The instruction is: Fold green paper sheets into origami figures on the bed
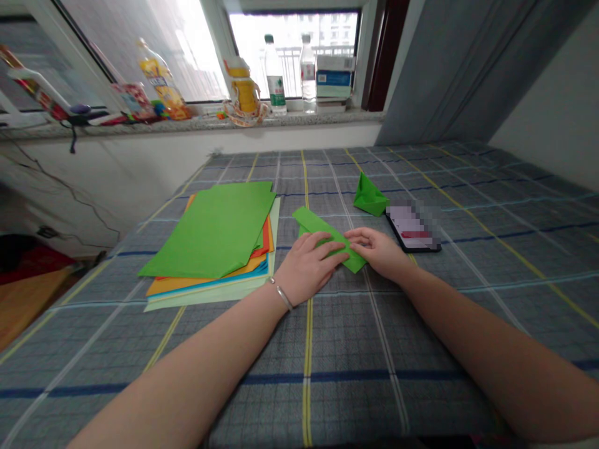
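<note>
A folded strip of green paper (pixel 312 219) lies slantwise on the checked cloth, its near right end a pointed corner. Across its middle rests my left hand (pixel 309 262), fingers stretched out and pressing it flat. At the paper's right edge, my right hand (pixel 377 249) has its thumb and fingers pinched together on the paper. Just beyond my right hand stands a folded green paper piece (pixel 369 196) with a pointed top. Beside that piece is a phone (pixel 412 227) lying face up, its screen blurred out.
To the left lies a stack of coloured paper (pixel 215 227), green on top, with orange, blue and pale sheets showing below. The checked cloth (pixel 262 399) covers the surface. Bottles (pixel 275 81) and boxes (pixel 334 81) line the windowsill (pixel 201 123) behind.
</note>
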### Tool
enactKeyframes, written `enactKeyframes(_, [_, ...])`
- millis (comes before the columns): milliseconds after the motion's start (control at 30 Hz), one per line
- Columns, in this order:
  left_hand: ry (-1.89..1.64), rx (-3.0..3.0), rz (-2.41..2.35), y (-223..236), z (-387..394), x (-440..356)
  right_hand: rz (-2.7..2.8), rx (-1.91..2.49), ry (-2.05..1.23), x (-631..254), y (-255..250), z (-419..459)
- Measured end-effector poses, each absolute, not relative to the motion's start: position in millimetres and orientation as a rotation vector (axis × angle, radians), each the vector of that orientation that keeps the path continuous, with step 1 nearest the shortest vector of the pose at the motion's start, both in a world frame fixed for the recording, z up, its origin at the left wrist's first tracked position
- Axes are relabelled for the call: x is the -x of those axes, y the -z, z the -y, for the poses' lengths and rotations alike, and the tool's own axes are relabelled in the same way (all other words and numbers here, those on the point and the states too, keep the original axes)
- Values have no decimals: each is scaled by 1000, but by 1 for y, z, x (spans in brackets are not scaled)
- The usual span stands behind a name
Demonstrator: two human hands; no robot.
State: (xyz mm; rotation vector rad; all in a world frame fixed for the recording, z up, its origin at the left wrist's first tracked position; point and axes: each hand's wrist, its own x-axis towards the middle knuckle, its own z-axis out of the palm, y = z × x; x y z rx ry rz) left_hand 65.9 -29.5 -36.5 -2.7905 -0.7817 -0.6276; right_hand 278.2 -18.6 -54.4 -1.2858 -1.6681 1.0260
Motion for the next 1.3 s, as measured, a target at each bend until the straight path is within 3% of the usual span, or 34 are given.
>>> enactKeyframes(233, [543,2860,808,44,24,-66,1758,1216,-1111,-277,54,20])
enactKeyframes(633, [433,2998,787,48,17,-62,2275,1272,-686,-295,46,25])
enactKeyframes(1300, [610,3047,727,51,16,-64,2499,1276,-541,-306,32,31])
